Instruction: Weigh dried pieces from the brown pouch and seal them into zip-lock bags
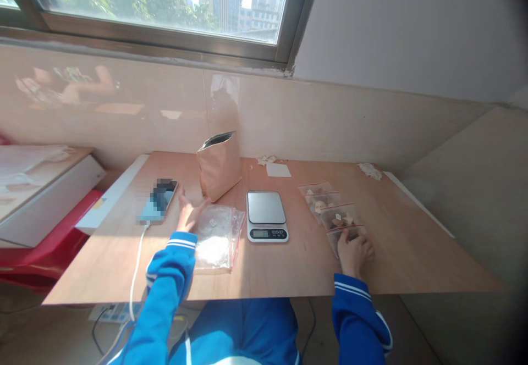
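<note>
My left hand [189, 214] rests on the table between a phone and a stack of clear zip-lock bags [213, 238], fingers apart and holding nothing. Its thumb reaches to the far left corner of the stack, close to the base of an upright brown pouch [220, 167] with an open top. On the right, several filled zip-lock bags [339, 217] overlap in a row, with pale and brown pieces inside. My right hand [355, 252] has its fingers curled on the nearest of them and partly hides it. Between my hands stands a white digital scale [266, 208] with a bare metal plate.
A phone [159, 203] with a white charging cable [138, 266] lies at the left. Toward the wall are a white paper slip [278, 170] and crumpled scraps [267, 160], with another scrap [370, 171] at the back right. A red stool [45, 260] stands left of the table.
</note>
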`<state>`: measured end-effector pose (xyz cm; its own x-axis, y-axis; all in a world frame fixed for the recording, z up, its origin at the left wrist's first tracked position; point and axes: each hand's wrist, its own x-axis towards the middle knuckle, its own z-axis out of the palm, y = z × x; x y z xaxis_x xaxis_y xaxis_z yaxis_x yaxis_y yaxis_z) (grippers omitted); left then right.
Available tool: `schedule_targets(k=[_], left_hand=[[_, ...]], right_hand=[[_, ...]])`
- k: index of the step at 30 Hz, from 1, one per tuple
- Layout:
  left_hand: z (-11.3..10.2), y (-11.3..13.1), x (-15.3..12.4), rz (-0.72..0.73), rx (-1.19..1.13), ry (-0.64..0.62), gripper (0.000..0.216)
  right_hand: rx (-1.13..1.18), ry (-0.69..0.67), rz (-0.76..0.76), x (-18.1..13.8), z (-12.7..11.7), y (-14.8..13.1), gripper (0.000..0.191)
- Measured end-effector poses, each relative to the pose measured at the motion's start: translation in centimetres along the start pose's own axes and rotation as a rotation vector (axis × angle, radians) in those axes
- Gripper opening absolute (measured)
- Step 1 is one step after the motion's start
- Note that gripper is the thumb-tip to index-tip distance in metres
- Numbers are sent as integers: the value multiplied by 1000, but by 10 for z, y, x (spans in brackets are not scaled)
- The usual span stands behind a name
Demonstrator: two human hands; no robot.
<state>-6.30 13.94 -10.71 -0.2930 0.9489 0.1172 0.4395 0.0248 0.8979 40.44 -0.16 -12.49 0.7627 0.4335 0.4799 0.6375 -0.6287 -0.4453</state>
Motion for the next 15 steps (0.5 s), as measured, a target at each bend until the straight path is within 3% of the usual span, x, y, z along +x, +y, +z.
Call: schedule_targets(k=[2,6,8,11,15], left_hand=[[7,-6,13,6,77,-37,100],[15,-14,25,99,178,-92,49],[16,-17,25,149,196,-84,37],[16,-20,20,157,53,-104,38],[18,-22,13,159,-114,-163,40]], right_hand=[[-8,-41,47,-1,5,-3,49],[73,35,-4,-2,-5,-37,47],[231,23,-189,-11,-21,-74,43],[551,-169,-589,-38,-51,-144,35],[694,-377,-960,-79,-77,-224,36]])
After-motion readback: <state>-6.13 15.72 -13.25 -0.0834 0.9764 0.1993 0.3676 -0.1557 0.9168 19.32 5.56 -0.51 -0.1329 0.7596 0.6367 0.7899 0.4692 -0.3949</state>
